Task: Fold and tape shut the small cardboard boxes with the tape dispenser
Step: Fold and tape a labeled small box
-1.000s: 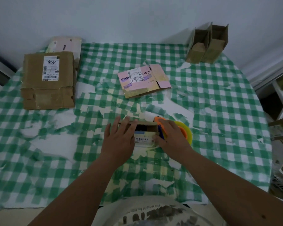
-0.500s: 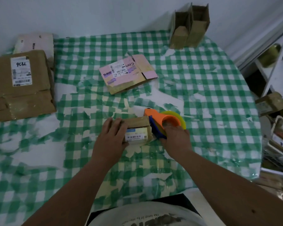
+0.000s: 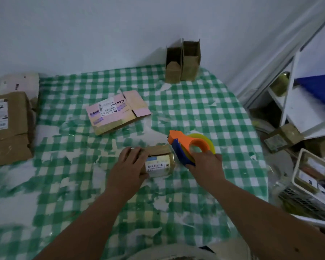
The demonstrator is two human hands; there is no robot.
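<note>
Mid-table on the checked cloth (image 3: 186, 102), left hand (image 3: 128, 166) lies flat on the small box (image 3: 160, 162); right hand (image 3: 204, 162) grips the tape dispenser (image 3: 188, 147) just beside it. Best: hold box firm, pull tape straight w/ steady tension.

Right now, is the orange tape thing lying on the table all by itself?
No, the right hand grips the tape dispenser beside the small box.

The right hand (image 3: 204, 164) has drawn the dispenser (image 3: 189, 147) off the box (image 3: 159, 161), from touching its right end to just beside it, and tilted it so its orange nose points up-left.
</note>
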